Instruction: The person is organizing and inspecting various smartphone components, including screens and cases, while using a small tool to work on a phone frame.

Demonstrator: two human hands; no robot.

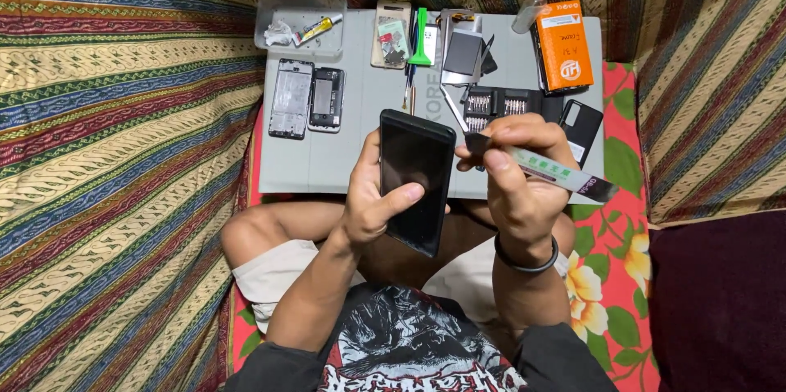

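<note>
My left hand [370, 199] holds a black phone [416, 179] upright over my lap, thumb resting across its dark screen. My right hand [514, 171] grips a thin tube-like tool with a black tip and a green-and-white label [547, 167]. Its dark tip [475, 143] sits beside the phone's upper right edge. Both hands hover above the near edge of a grey work mat [327, 167].
On the mat lie two opened phone frames [307, 99], a clear plastic box holding a glue tube [300, 25], a green pry tool [421, 36], a screwdriver bit set [494, 104], an orange box [563, 45], a small bottle [530, 5] and a black phone cover [583, 128]. Striped cloth surrounds everything.
</note>
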